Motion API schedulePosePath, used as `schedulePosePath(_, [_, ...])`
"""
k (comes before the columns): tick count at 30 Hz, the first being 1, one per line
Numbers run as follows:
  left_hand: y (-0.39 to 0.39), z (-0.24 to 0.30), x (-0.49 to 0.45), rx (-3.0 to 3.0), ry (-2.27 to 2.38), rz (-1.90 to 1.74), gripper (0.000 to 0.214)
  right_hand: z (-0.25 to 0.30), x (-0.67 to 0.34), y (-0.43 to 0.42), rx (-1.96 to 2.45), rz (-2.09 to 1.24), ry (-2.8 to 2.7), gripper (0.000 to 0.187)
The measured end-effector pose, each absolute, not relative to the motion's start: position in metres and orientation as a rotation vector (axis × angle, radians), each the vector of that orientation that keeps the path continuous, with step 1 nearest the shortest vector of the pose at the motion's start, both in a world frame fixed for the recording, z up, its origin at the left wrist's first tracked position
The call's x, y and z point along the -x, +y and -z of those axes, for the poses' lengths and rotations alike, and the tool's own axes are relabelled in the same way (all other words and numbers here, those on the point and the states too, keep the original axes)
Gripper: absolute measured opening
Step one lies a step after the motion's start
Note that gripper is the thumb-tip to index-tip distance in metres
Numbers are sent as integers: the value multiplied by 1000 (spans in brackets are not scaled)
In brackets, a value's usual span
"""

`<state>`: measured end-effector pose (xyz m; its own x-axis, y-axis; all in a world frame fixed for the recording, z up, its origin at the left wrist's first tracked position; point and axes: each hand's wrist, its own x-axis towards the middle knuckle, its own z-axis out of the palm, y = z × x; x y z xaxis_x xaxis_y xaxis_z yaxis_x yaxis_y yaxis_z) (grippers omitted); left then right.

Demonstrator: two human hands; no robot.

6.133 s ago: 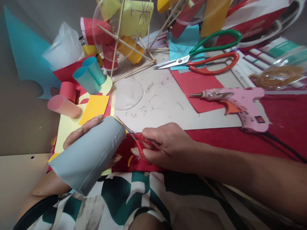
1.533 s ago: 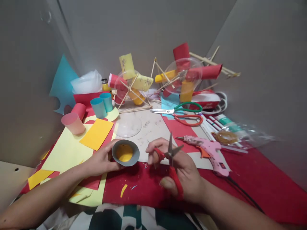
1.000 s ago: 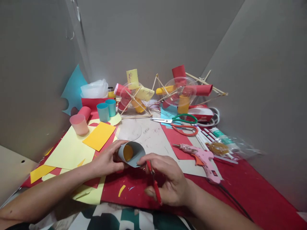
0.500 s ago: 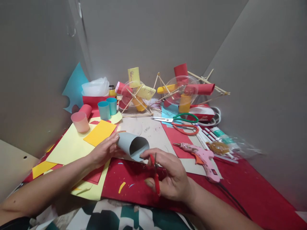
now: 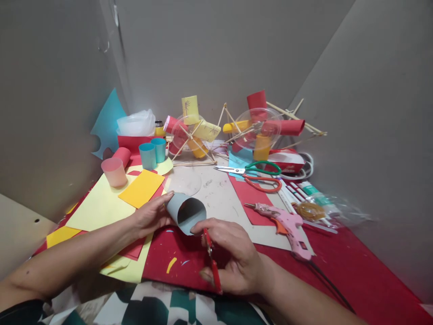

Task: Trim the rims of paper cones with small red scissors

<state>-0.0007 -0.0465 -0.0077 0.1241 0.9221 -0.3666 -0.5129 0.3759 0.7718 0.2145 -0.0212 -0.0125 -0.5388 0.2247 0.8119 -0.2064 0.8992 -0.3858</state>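
My left hand (image 5: 151, 215) grips a grey-blue paper tube (image 5: 184, 212) lying on its side, its open mouth turned toward me. My right hand (image 5: 233, 259) is closed round small red-handled scissors (image 5: 211, 261), and its index fingertip touches the tube's lower rim. The scissor blades are hidden behind my fingers. Both hands hover over a red sheet (image 5: 355, 266) at the near edge of the worktop.
Yellow and orange paper sheets (image 5: 101, 203) lie at left with pink and teal paper tubes (image 5: 149, 154). Two stick-and-tube wheels (image 5: 192, 131) stand at the back. Large green and red scissors (image 5: 257, 174), a pink glue gun (image 5: 287, 223) and a clear disc (image 5: 184, 180) lie nearby.
Six seconds ago the scissors were cutting at the tube's end. Since then I raised the open scissors, closed them, and turned the tube on its side; my right fingertip now rests on its rim.
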Motion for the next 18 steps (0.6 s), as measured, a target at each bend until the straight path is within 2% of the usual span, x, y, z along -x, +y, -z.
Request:
schedulePosePath(5, [-43,9,-2,-480,933,-1124,21,13,-215,-22,20,-578,-2114,26])
schedulePosePath(13, [-28,7,9,-468,926,-1197,25,14,-228,-25,200,-845,-1887,40])
schedulePosePath(15, [-26,3,13,-474,915,-1215,31,16,-230,-23,306,-1025,-1735,39])
schedulePosePath(18, [-25,-5,22,-500,840,-1178,38,17,-227,-15,482,-1490,-1515,36])
